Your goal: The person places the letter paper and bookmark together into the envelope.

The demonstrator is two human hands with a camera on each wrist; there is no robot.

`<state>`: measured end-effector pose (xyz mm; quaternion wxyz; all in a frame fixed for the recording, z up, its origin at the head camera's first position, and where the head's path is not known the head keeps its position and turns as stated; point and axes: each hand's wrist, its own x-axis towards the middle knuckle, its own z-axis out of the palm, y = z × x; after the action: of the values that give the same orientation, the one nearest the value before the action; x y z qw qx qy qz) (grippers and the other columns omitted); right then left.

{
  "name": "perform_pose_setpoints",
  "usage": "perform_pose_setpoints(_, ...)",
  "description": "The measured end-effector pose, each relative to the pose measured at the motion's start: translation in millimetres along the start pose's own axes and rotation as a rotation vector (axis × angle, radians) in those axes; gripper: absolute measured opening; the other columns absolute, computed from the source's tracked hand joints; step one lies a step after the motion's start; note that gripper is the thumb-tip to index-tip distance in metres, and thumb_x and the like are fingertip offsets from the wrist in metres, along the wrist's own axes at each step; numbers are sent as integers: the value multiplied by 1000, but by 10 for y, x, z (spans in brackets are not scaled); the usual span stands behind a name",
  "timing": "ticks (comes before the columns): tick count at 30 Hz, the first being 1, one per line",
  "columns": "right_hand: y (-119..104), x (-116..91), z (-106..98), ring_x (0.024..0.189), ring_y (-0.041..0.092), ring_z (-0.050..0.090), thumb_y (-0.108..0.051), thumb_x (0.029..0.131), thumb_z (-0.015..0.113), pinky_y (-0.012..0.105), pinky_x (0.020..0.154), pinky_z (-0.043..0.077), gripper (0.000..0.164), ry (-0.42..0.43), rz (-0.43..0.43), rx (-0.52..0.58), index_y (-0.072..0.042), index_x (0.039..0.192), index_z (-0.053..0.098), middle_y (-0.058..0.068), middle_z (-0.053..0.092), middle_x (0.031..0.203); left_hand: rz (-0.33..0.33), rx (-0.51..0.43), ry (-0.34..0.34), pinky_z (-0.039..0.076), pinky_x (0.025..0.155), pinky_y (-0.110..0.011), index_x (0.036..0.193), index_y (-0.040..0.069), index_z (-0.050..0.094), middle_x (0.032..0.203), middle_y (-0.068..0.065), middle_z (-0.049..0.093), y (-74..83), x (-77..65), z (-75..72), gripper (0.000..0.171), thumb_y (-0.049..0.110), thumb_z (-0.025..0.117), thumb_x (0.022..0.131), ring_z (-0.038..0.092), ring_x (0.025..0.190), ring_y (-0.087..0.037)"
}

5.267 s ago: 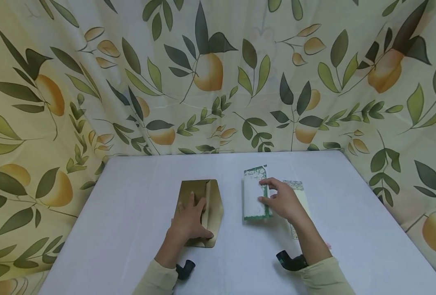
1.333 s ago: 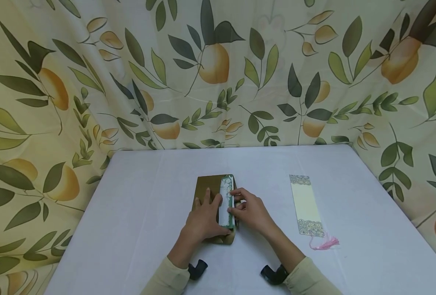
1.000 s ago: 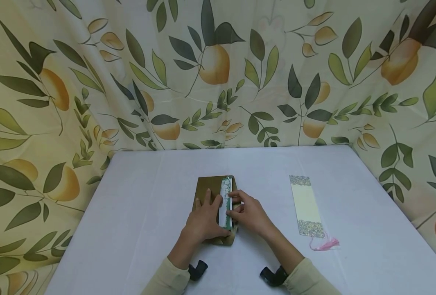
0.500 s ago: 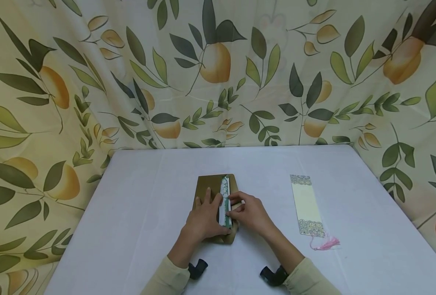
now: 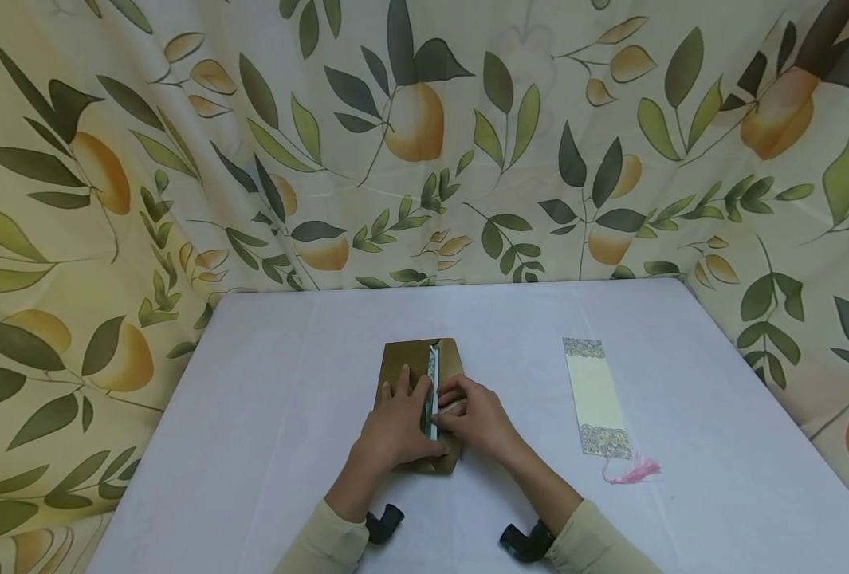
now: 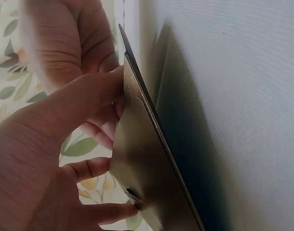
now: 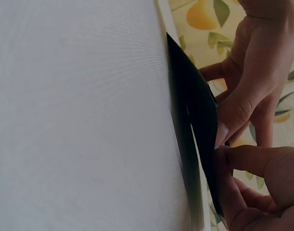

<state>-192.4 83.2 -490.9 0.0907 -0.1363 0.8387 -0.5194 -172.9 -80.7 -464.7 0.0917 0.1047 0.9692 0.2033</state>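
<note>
A gold envelope (image 5: 402, 355) lies on the white table in the head view. From its opening shows a narrow strip of a white-and-green card (image 5: 434, 371), most of it hidden inside. My left hand (image 5: 395, 424) rests on the envelope with fingers spread, the thumb near its lower part. On the right, my right hand (image 5: 483, 418) pinches the card's outer edge between thumb and fingers. The left wrist view has the envelope (image 6: 144, 154) edge-on, a little tilted off the table. Seen from the right wrist, both hands meet at the dark side of the envelope (image 7: 199, 106).
A cream bookmark (image 5: 596, 395) with patterned ends lies on the table to the right. Its pink tassel (image 5: 635, 472) trails below it. A curtain (image 5: 424, 215) with fruit and leaf print hangs behind the white-covered table (image 5: 288, 359).
My right hand has brought the card over from the right and slid it leftward into the envelope, so its visible strip has narrowed. The envelope has shifted slightly right; the left hand stays on it.
</note>
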Motion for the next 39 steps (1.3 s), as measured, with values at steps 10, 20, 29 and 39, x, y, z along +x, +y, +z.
perform_pose_setpoints(10, 8, 9, 8, 79, 13, 67, 3, 85, 62, 29, 67, 52, 38, -82, 15, -9, -3, 122, 57, 9, 66, 106, -11, -33, -17, 42, 76, -66, 136, 25, 36, 154, -19, 15, -16, 10, -10, 86, 48, 80, 66, 23, 130, -54)
perform_pose_setpoints(20, -22, 11, -70, 79, 12, 66, 4, 87, 56, 30, 67, 52, 45, -142, -8, -11, -5, 131, 51, 12, 60, 121, -12, -33, -22, 43, 74, -65, 137, 24, 35, 154, -19, 15, -15, 13, -15, 89, 48, 81, 65, 23, 131, -54)
perform_pose_setpoints(29, -42, 47, -522, 82, 24, 67, -3, 88, 58, 40, 72, 53, 37, 33, 81, 63, -5, 125, 55, 13, 61, 114, -20, -9, -6, 44, 76, -63, 135, 24, 39, 153, -18, 19, -20, 15, -1, 89, 53, 81, 62, 27, 130, -52)
perform_pose_setpoints(39, -102, -50, -1165, 91, 34, 64, -19, 94, 61, 41, 74, 52, 25, 65, 60, -9, -7, 115, 58, 11, 62, 108, -14, -10, -9, 42, 79, -63, 131, 24, 38, 154, -17, 17, -24, -2, 9, 85, 51, 81, 63, 25, 131, -52)
